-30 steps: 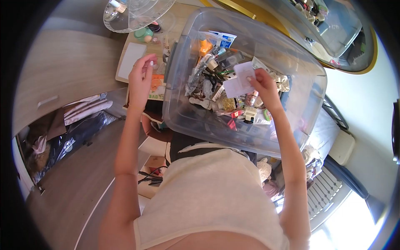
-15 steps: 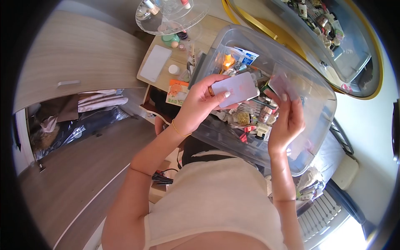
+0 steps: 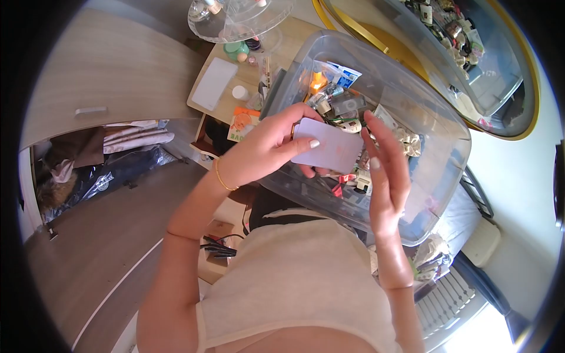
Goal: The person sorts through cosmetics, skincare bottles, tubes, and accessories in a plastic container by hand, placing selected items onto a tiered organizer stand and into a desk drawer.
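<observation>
My left hand (image 3: 259,144) is closed on a stack of pale lilac cards (image 3: 336,141) with rounded corners, the thumb lying across the top and fingers underneath. Faint reddish marks show on the upper face; how many cards there are I cannot tell. My right hand (image 3: 389,185) is beside the stack's right edge, its thumb and fingers apart and no object visible between them. Below both hands stands a clear plastic bin (image 3: 432,197) holding small bottles, an orange bottle (image 3: 318,82), a blue-and-white packet (image 3: 346,75) and red pieces (image 3: 338,190).
A wooden tabletop (image 3: 197,88) at the left carries a white rectangular panel (image 3: 214,84), a white cap (image 3: 240,92) and a green jar (image 3: 236,50). A glass stand (image 3: 238,29) rises behind them. The gold-framed mirror (image 3: 532,112) leans behind the bin.
The right hand has come left toward the card stack, and the card it held is no longer seen in its fingers. The left hand and stack have shifted slightly left and down.
</observation>
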Demonstrator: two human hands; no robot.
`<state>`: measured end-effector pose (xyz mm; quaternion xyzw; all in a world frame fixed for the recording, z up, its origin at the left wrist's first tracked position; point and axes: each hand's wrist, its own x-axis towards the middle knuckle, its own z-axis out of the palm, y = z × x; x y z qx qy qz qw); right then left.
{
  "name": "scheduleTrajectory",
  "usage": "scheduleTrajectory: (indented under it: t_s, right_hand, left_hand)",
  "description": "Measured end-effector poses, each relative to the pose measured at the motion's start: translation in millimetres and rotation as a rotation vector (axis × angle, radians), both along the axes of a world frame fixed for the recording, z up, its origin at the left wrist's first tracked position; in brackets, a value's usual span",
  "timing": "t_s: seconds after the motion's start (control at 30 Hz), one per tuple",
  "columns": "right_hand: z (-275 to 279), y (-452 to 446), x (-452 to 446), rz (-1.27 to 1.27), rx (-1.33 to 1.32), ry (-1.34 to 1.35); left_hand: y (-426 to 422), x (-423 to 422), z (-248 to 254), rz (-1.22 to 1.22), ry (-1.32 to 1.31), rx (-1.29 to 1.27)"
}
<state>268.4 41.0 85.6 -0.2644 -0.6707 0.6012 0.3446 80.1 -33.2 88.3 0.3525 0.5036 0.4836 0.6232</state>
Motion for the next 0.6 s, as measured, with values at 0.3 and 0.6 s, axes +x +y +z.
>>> scheduleTrajectory:
  t_s: [0.3, 0.6]
  right_hand:
    - [12, 0, 16, 0.364, -0.738, -0.135]
    - [8, -12, 3, 0.065, -0.679, -0.087]
  left_hand:
    - [17, -9, 26, -0.176, 0.150, -0.078]
    - [11, 9, -1, 0.025, 0.038, 0.032]
